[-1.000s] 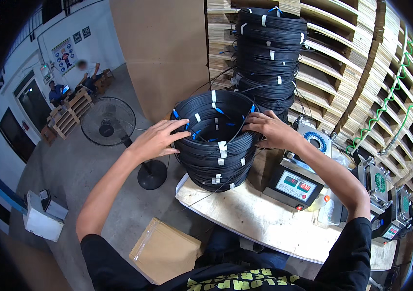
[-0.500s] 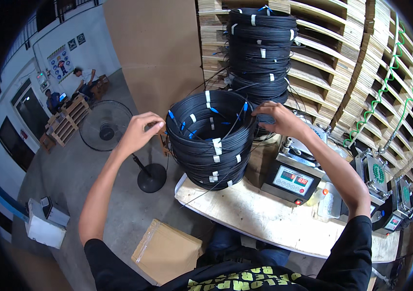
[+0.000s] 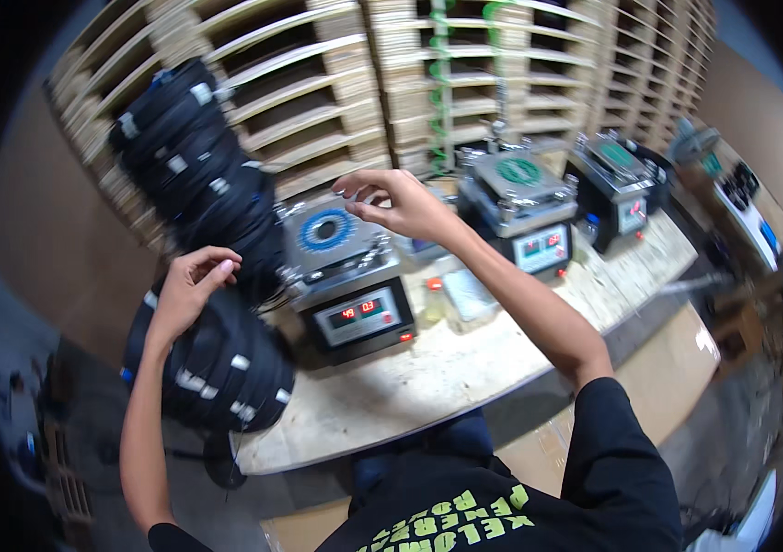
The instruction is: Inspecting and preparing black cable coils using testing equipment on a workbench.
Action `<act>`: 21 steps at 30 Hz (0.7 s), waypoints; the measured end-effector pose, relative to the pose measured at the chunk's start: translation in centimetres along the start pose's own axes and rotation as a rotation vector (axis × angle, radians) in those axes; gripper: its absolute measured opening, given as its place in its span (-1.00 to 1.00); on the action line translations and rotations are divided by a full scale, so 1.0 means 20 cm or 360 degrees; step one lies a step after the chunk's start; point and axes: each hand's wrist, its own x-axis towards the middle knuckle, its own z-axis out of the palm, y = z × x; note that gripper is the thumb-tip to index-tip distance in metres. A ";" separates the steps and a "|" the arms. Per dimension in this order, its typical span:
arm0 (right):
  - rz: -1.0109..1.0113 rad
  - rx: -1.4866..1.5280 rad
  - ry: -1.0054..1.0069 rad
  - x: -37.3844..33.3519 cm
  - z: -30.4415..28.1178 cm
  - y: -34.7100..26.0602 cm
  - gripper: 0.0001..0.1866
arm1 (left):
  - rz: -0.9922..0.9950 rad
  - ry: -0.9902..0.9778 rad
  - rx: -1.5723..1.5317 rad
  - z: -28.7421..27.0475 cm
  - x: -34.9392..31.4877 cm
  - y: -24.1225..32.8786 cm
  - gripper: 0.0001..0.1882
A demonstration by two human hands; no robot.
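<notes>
My left hand hovers over a stack of black cable coils at the near left, fingers loosely curled with nothing visible in them. White tape bands the coils. My right hand hangs above a metal polishing machine, its thumb and fingertips apart and no object plainly between them. A blue toothed ring lies on that machine's top plate, and red digits glow on its front panel.
A taller stack of black coils leans behind. Two more machines stand along the wooden table. A bottle with an orange cap and a clear tray sit between. Wooden pallets rise behind.
My view has swung right, putting the coils at the left. My right hand has moved from the coil stack's rim to above the machine; my left remains by the coils.
</notes>
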 end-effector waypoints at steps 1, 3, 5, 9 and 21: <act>0.0059 0.0009 0.0118 -0.13 -0.09 0.04 -0.67 | -0.0057 -0.0138 -0.0142 0.11 0.12 0.01 -0.77; 0.0388 0.0143 0.0310 -0.40 -0.27 0.09 -0.66 | -0.0052 -0.0353 -0.0254 0.35 0.33 0.03 -0.77; 0.0490 0.0153 0.0451 -0.70 -0.44 0.22 -0.68 | -0.0022 -0.0707 -0.0289 0.60 0.56 0.06 -0.74; 0.0838 0.0022 0.0743 -1.24 -0.68 0.26 -0.67 | 0.0137 -0.1304 -0.0179 1.06 0.89 0.30 -0.67; 0.1896 -0.0084 0.1338 -2.16 -1.18 -0.14 -0.63 | 0.0303 -0.2068 -0.0196 1.86 1.79 0.74 -0.56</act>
